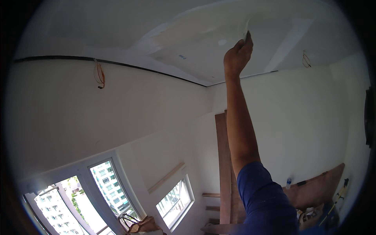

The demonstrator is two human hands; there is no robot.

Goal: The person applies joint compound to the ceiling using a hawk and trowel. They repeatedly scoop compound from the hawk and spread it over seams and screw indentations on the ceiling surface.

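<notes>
Right hand [239, 55] holds a thin-bladed tool [246, 29] up at the ceiling [270, 38]

The hand is closed, pinching the tool's lower end between thumb and fingers. The tool's long axis runs steeply upward in the view, tipped slightly right, its pale free end pointing away from the wrist. It sits beside a cream patch [188, 30] on the ceiling; whether its edge touches the surface, I cannot tell.

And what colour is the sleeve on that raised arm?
The sleeve is blue, a fairly dark shade; it shows best in the head view.
</notes>
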